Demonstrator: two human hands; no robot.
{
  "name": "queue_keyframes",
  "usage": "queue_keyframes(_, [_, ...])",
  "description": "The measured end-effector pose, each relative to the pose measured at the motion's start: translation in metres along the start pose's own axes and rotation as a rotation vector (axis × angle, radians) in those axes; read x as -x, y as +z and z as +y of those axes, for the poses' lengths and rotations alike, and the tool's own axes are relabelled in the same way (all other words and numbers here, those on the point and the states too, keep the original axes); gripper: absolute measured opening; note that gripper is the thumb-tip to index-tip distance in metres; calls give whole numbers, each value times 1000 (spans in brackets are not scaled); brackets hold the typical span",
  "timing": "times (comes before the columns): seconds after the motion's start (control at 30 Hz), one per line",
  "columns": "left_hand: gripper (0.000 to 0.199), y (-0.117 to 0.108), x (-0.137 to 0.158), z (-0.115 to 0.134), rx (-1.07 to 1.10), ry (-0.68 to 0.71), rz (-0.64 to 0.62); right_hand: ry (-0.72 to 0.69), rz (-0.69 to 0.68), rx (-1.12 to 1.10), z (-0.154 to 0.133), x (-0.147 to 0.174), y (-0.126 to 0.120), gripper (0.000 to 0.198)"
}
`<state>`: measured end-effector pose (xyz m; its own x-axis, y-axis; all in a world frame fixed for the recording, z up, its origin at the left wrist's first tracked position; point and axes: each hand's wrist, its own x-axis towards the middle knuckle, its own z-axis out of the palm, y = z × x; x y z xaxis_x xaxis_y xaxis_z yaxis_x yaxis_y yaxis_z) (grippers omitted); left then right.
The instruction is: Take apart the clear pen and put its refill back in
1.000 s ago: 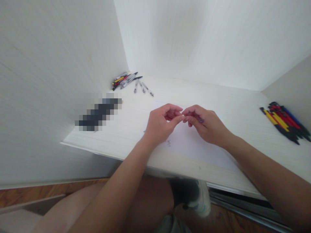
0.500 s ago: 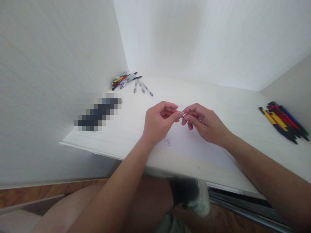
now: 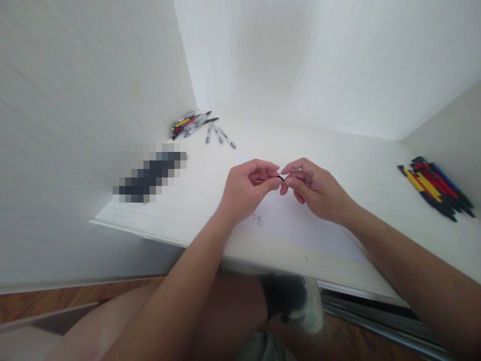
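Left hand [image 3: 246,190] and right hand [image 3: 313,193] meet fingertip to fingertip above the white sheet [image 3: 300,225] on the desk [image 3: 180,220], both pinching a small dark part [image 3: 280,177] between them.

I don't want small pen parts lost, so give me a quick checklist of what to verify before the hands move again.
1. Small dark part pinched between both hands' fingertips: ok.
2. Left hand closed on it: ok.
3. Right hand closed on it: ok.
4. Hands above the white sheet, so a drop lands on it: ok.
5. Tiny loose bits lie on the sheet near the desk edge: not ok.
6. What else the right hand hides: cannot tell.
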<state>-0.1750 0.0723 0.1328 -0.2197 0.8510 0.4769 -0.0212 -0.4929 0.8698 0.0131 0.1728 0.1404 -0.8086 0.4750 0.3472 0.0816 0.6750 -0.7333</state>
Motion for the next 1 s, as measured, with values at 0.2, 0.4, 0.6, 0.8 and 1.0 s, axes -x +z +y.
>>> queue_keyframes(0.2, [37, 1, -1, 4, 14, -103, -46, 4, -23, -23, 2, 0, -1, 14])
queue_keyframes(0.4, [30, -2, 0, 7, -22, -134, -58, 1, -10, -40, 3, 1, -1, 16])
queue_keyframes(0.6, [27, -2, 0, 4, -26, -94, -60, 43, -13, -76, 1, 1, -1, 12])
queue_keyframes(0.8, [31, -3, 0, 2, -53, -95, -53, 24, -21, -53, -1, 1, -2, 13])
queue_keyframes(1.0, [25, -5, 0, 2, -59, -44, -73, 6, 0, 0, -4, 0, -2, 10])
